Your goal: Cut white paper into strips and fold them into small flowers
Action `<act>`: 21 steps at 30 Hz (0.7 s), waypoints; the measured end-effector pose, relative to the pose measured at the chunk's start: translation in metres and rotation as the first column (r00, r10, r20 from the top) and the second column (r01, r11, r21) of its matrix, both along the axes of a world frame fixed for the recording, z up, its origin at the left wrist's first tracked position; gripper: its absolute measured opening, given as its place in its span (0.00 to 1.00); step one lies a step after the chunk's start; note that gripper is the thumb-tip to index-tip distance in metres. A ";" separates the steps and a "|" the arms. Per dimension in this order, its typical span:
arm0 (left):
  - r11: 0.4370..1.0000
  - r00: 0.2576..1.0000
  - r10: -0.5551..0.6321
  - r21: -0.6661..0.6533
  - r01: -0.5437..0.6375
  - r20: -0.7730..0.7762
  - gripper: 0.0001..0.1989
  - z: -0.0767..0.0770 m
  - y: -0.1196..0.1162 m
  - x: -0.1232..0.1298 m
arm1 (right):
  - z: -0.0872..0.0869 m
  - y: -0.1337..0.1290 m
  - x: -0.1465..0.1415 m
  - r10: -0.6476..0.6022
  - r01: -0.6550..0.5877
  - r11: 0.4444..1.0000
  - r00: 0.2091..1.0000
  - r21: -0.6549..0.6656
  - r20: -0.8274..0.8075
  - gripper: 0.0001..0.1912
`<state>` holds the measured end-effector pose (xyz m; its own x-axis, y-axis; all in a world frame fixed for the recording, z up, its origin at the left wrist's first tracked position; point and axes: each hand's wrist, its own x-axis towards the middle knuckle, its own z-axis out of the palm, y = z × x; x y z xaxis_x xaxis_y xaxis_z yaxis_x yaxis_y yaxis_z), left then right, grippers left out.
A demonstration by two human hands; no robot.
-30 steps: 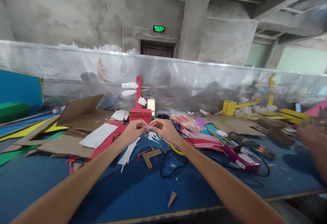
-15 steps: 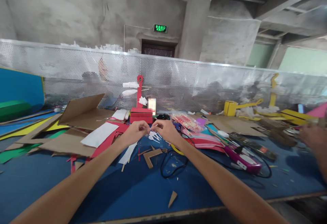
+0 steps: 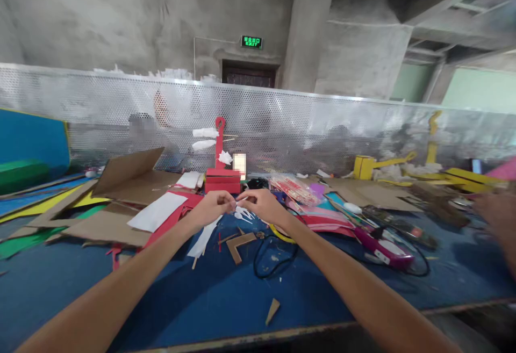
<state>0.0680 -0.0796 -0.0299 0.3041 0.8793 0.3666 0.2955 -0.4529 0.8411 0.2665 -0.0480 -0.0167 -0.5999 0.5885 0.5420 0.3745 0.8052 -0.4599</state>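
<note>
My left hand (image 3: 212,208) and my right hand (image 3: 261,206) meet fingertip to fingertip above the blue table. Both pinch at a small white piece (image 3: 236,202), mostly hidden by the fingers. Just under the fingertips are thin white cut-out shapes (image 3: 244,214); whether they lie on the table or hang from the fingers I cannot tell. White paper strips on sticks (image 3: 205,237) lie below my left hand. Behind the hands stands a red cardboard box (image 3: 222,181) with an upright red strip (image 3: 220,141) carrying white wrapped sticks.
Cardboard sheets (image 3: 133,181) and white paper (image 3: 157,211) lie at left. An L-shaped cardboard piece (image 3: 241,245) and black cable (image 3: 258,273) are nearer. At right lie a bag of sticks (image 3: 296,189), a purple device (image 3: 385,251) and another person's hand (image 3: 494,213). Perforated metal panel (image 3: 282,127) behind.
Both hands stay together, with only slight finger movement. The view has shifted very slightly. The other person's hand at the right edge has moved a little.
</note>
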 end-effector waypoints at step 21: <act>1.000 0.999 0.019 0.006 -0.019 0.030 0.14 -0.006 0.006 -0.001 | 0.001 0.000 -0.004 -0.086 0.088 0.991 0.996 0.096 -0.024 0.10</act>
